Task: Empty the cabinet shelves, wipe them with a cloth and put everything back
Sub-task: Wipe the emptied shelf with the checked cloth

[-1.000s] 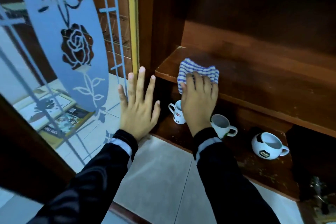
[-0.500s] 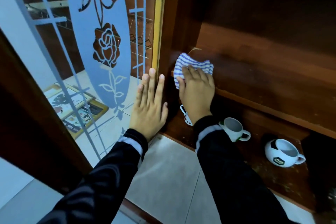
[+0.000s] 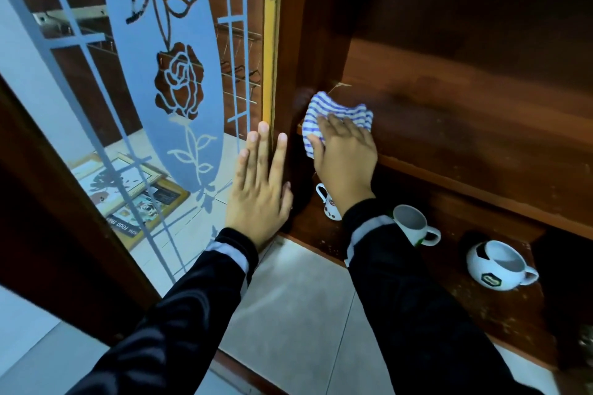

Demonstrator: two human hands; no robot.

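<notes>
My right hand (image 3: 345, 160) presses a blue-and-white striped cloth (image 3: 333, 115) flat onto the left end of the wooden cabinet shelf (image 3: 465, 138), its fingers straight on top of the cloth. My left hand (image 3: 260, 189) lies flat with straight fingers against the open glass door (image 3: 160, 106) beside the cabinet's left wall. On the bottom board below stand three white mugs: a small patterned one (image 3: 329, 202) partly hidden by my right wrist, a plain one (image 3: 415, 224), and a round football-patterned one (image 3: 497, 263).
The door carries a frosted rose pattern and a yellow edge strip (image 3: 269, 42). Framed pictures (image 3: 128, 189) show through the glass on the tiled floor (image 3: 298, 298). The cabinet's upper back is dark.
My right hand has slid the cloth leftward to the shelf's left corner. The view shifted left, and my left hand stays flat on the door.
</notes>
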